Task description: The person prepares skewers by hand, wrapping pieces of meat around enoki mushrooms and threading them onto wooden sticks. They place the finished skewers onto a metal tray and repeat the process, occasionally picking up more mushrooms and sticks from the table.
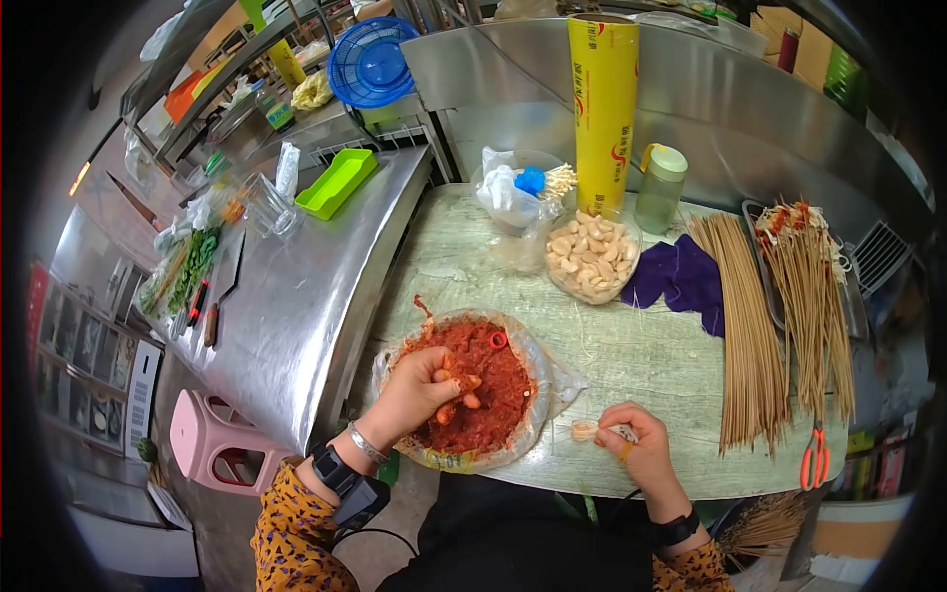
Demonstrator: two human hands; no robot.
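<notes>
Head view looks down on a pale green worktop [631,365] with a steel counter [296,296] joining it at 9 o'clock. Largest of the things in hand is a bag-lined bowl of red seasoned paste [488,380], sitting at the near edge of the worktop at about 7 o'clock; the paste is coarse, wet and brick-red, with a small red ring lying on top, and the clear plastic liner spills crumpled over the rim. At 3 o'clock lies a long spread of bamboo skewers [750,335], with a metal tray of loaded skewers [804,286] just beside it and red-handled scissors [815,459] at its near end. At 12 o'clock stands a tall yellow roll of cling film [603,109], and just below it a clear bowl of pale white pieces [590,259], beside a purple cloth [684,279].

Left hand [419,390] reaches into the bowl from 8 o'clock, wrist bent down, fingers curled together and pinching a few paste-smeared pieces against the red mass. Right hand [631,444] rests on the worktop at 5 o'clock, just right of the bowl, fingers closed around a thin skewer with a small pale piece [584,430] at its tip pointing towards the bowl. Both wrists wear dark bands.
</notes>
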